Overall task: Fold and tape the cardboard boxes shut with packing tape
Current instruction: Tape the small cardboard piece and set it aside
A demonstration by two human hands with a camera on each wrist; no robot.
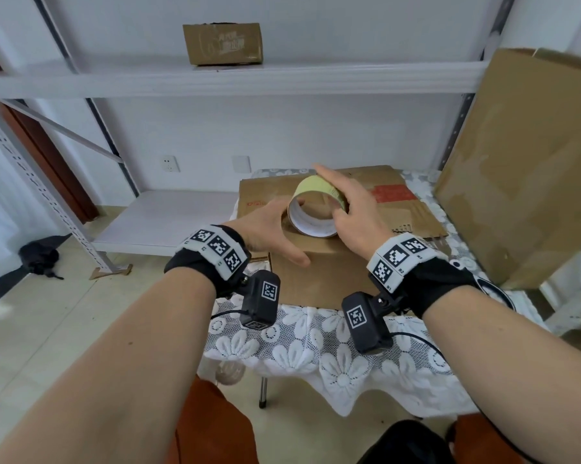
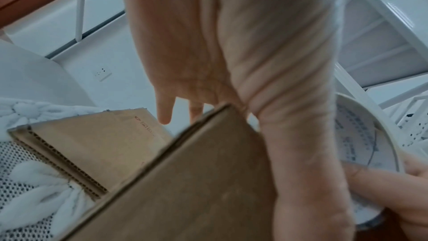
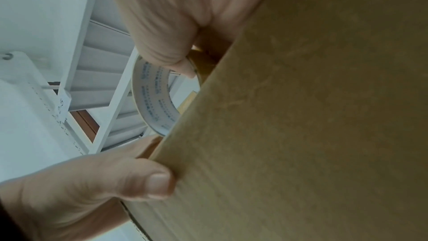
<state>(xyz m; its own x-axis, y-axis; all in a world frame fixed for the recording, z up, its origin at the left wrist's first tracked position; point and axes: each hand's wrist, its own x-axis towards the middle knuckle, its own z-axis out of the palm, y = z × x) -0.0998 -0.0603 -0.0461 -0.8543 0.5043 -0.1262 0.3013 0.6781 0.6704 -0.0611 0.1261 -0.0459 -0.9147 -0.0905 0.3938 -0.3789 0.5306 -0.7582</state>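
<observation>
A brown cardboard box [image 1: 316, 279] stands on the lace-covered table [image 1: 316, 356]. A roll of packing tape [image 1: 319, 187], yellowish outside with a white printed core, stands on edge on the box top. My right hand [image 1: 359, 216] grips the roll, thumb inside the core and fingers over its outside. My left hand [image 1: 265, 226] lies open at the box's upper left edge, fingers straight beside the roll and thumb pressed on the box. The left wrist view shows the palm [image 2: 208, 43], the box [image 2: 197, 190] and the roll [image 2: 356, 135]. The right wrist view shows the roll [image 3: 152, 102] behind the box [image 3: 312, 116].
Flattened cardboard [image 1: 399, 195] lies under and behind the box. A large cardboard sheet [image 1: 517, 162] leans at the right. A small box [image 1: 222, 43] sits on the white metal rack's upper shelf [image 1: 115, 82]. A black bag [image 1: 39, 257] lies on the floor at left.
</observation>
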